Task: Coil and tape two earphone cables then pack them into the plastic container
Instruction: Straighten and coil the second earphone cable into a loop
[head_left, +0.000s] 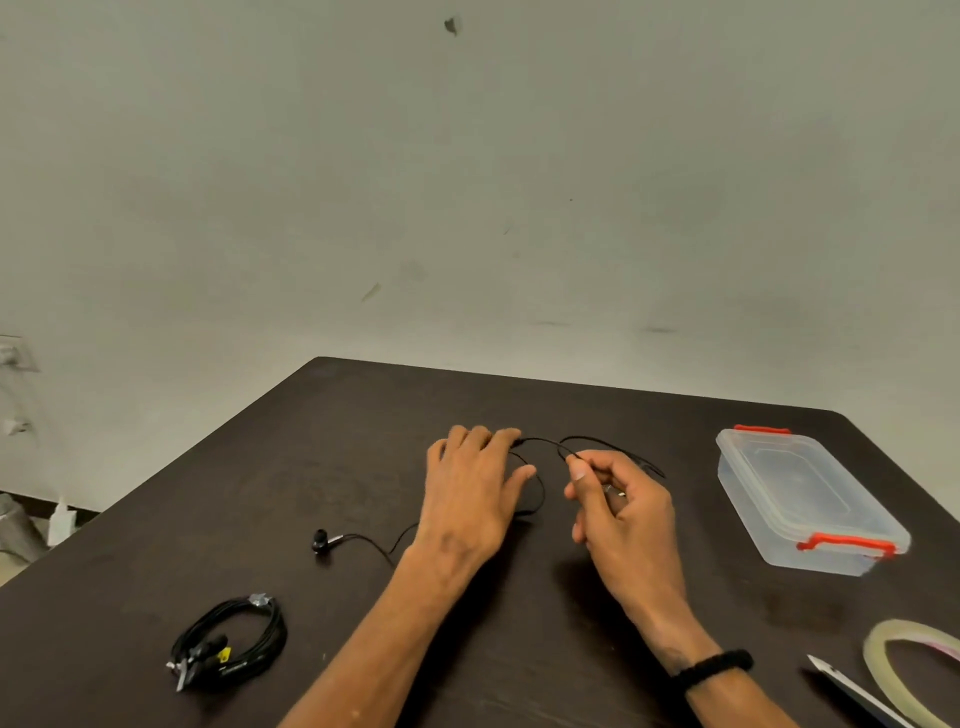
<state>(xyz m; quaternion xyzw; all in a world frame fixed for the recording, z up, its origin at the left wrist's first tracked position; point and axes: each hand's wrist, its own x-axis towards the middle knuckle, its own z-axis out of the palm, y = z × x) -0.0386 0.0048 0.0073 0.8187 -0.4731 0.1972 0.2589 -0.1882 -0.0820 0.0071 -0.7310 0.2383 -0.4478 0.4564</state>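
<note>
**Both hands on a loose earphone cable at the middle of the counter**

The right hand (618, 506) has its fingers curled, and its thumb and forefinger pinch a thin black strand of the loose earphone cable (540, 444) just above the counter (519, 623). A black band (714, 667) circles the right wrist. The left hand (472, 483), just beside the right, lies palm down with its fingers straight and spread; the fingertips rest on the cable's far loop, pressing it to the counter. From the fingers, the cable arcs between the two hands, loops back under the left palm, and trails toward the left. It ends in an earbud (321, 540) that lies on the counter, well apart from the hands.

Near the counter's near left edge lies a coiled earphone cable (234, 644), a black bundle bound by a small piece of tape (258, 599) at its top. At the right, well apart from both cables, stands the plastic container (805, 501): clear, rectangular, its lid on, with a red clip at each short end. In the near right corner a roll of tape (883, 644) lies flat, partly cut off by the frame edge. Just beside it lie the pointed blades of a pair of scissors (852, 688). A pale wall (467, 182) rises behind the counter.
</note>
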